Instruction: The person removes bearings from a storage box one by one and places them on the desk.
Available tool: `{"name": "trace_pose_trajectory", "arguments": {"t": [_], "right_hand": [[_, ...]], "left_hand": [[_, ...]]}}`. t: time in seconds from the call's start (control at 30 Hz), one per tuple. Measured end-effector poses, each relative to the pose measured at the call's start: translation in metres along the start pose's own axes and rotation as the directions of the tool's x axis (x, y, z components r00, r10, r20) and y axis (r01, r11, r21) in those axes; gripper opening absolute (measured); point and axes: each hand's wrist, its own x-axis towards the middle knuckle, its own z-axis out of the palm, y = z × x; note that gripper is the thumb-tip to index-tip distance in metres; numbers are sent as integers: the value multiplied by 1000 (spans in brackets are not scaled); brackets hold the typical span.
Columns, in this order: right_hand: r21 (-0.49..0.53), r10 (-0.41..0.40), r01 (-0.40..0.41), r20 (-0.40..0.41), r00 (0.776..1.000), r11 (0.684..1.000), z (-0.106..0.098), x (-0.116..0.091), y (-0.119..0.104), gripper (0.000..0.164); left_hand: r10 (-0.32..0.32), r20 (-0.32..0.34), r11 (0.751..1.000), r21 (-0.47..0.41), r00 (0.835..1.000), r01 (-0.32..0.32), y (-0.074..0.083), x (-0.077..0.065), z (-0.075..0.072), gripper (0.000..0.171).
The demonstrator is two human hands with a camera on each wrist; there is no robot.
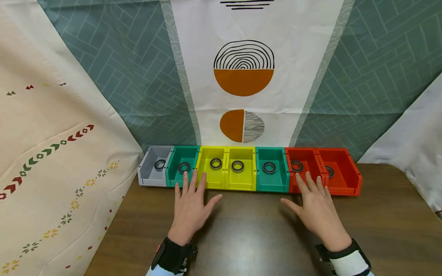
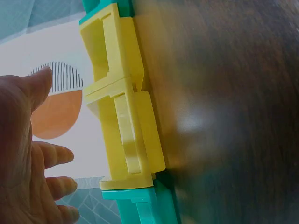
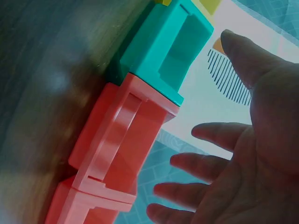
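Both hands are held with fingers spread, holding nothing, in front of a row of plastic bins. My left hand (image 1: 190, 211) has its fingertips at the front of the left green bin (image 1: 186, 151) and a yellow bin (image 1: 211, 184). My right hand (image 1: 319, 214) has its fingertips over the front of the two red bins (image 1: 345, 191). Whether any fingertip touches a bin, I cannot tell. Each bin holds one black-and-silver ring bearing, such as the bearing (image 1: 237, 171) in the right yellow bin. The divider partly hides the rightmost bearing (image 1: 332, 172).
A grey bin (image 1: 152, 182) ends the row at left; another green bin (image 1: 272, 188) stands between yellow and red. The bins sit at the back of a brown wooden table (image 1: 248, 237), against a patterned cloth (image 1: 290, 88). Cream cloth (image 1: 51, 172) hangs at left.
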Motion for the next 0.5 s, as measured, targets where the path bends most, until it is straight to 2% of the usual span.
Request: {"name": "trace_pose_trajectory", "arguments": {"t": [0.23, 0.5], "right_hand": [[62, -10, 14, -72, 997, 998, -3, 10, -4, 95], [168, 33, -20, -75, 997, 986, -3, 24, -10, 86]], "left_hand": [[8, -12, 999, -51, 1000, -9, 1, 3, -5, 84], [15, -45, 995, -96, 999, -19, 4, 6, -8, 79]]}}
